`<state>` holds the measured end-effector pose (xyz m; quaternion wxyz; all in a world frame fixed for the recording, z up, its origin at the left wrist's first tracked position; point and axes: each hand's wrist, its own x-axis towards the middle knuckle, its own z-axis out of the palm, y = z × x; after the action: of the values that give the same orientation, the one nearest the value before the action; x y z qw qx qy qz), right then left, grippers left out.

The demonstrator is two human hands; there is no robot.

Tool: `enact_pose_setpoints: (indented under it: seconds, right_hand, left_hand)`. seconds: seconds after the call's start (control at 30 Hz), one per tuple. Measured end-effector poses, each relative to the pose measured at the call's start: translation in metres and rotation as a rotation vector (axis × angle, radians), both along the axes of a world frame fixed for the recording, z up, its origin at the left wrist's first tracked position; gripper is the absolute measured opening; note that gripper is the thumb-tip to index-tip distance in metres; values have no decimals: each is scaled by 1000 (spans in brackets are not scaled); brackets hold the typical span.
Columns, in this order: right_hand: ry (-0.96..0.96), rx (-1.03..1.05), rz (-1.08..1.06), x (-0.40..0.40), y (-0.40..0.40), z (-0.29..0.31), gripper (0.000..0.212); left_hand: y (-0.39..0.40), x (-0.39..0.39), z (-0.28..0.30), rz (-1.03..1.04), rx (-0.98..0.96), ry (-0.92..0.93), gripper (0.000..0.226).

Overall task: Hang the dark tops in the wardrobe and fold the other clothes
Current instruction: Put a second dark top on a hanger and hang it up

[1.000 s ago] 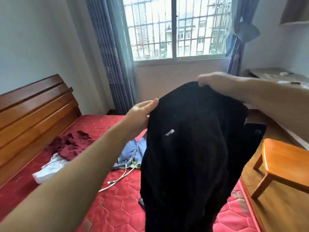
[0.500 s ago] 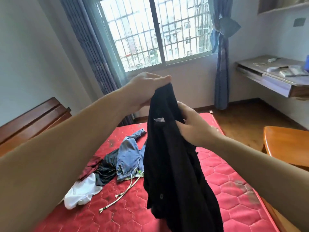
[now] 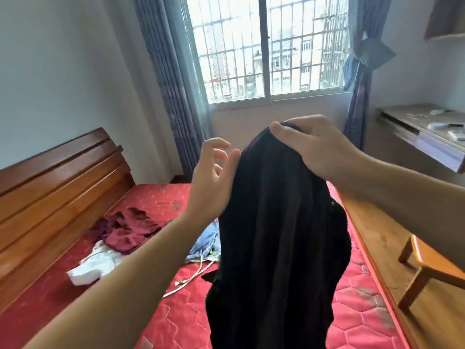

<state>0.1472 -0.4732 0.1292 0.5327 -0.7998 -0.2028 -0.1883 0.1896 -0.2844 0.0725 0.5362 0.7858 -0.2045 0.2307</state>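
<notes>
Right hand (image 3: 312, 149): fingers and thumb curled over the top edge of the black top (image 3: 279, 248), pinching the fabric at its highest point. The garment hangs from this grip alone, raised in front of the window (image 3: 266, 46) and over the bed (image 3: 176, 318).

Left hand (image 3: 214, 177): palm turned toward the garment, fingers spread and loosely bent, holding nothing. The fingertips lie at the left edge of the cloth; contact cannot be confirmed.

Black top: dark, matte, soft knit-like fabric falling in long vertical folds. Bunched narrow at the grip, widening downward. A zipper-like edge shows on its right side. The lower hem runs out of the frame.

Bed: red quilted mattress, hexagon stitch pattern, some worn grey patches near the right edge. Slatted wooden headboard (image 3: 57, 187), glossy reddish brown, on the left.

Clothes on the mattress, all crumpled:
- maroon garment (image 3: 125, 230) near the headboard
- white garment (image 3: 95, 265) just beside and partly under the maroon one
- light blue denim piece (image 3: 205, 243), partly hidden behind the black top, with a pale cord (image 3: 191, 278) trailing from it across the mattress

Surroundings: barred window flanked by blue-grey pleated curtains (image 3: 171, 79). Wall-mounted wooden table (image 3: 422, 132) at right carrying small pale items too indistinct to name. Orange-brown wooden stool (image 3: 435, 270) on the wood floor beside the bed.
</notes>
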Motion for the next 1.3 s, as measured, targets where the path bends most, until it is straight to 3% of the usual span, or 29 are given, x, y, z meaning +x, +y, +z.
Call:
enact_pose_setpoints:
  seconds: [0.1, 0.23, 0.33, 0.4, 0.5, 0.6, 0.77, 0.87, 0.93, 1.0, 1.1, 1.17, 1.23, 1.3]
  right_hand:
    - [9, 94, -41, 1, 0, 12, 65]
    - [1, 121, -7, -2, -2, 25, 63]
    - [41, 193, -10, -6, -14, 27, 47]
    - [86, 287, -20, -8, -27, 28, 34]
    - [95, 326, -15, -9, -44, 31, 23]
    - [96, 260, -20, -14, -62, 28, 27]
    - [52, -42, -141, -23, -92, 21, 35]
    - [17, -200, -174, -25, -103, 6, 46]
    - [69, -206, -143, -25, -106, -6, 50]
    - [66, -211, -137, -25, -108, -17, 52]
    - [6, -202, -151, -23, -110, -26, 45]
    - [-34, -215, -156, -21, -109, -32, 43]
    - [-120, -285, -175, -17, -104, -38, 45]
    - [-194, -354, -155, -14, -94, -45, 44]
  left_hand:
    - [-1, -17, -26, 79, -100, -233, 15]
    - [-18, -28, -51, -107, 224, -173, 52]
    - [-18, -29, -56, -42, 161, -231, 68]
    - [-15, -28, -56, -108, 42, -153, 65]
    - [-21, -28, -53, -94, 132, -58, 19]
    - [-17, -17, -34, -122, 103, 77, 20]
    - [-1, -11, 18, -332, -300, 632, 21]
    - [7, -14, 51, -394, -293, 611, 25]
    - [9, -20, 69, -413, -171, 517, 18]
    - [12, -26, 78, -345, 90, 357, 27]
    - [11, -40, 84, -305, 433, -14, 45]
    - [13, -48, 86, -223, 699, -262, 34]
    - [18, -54, 88, -178, 879, -314, 20]
    - [25, -57, 91, -122, 988, -211, 27]
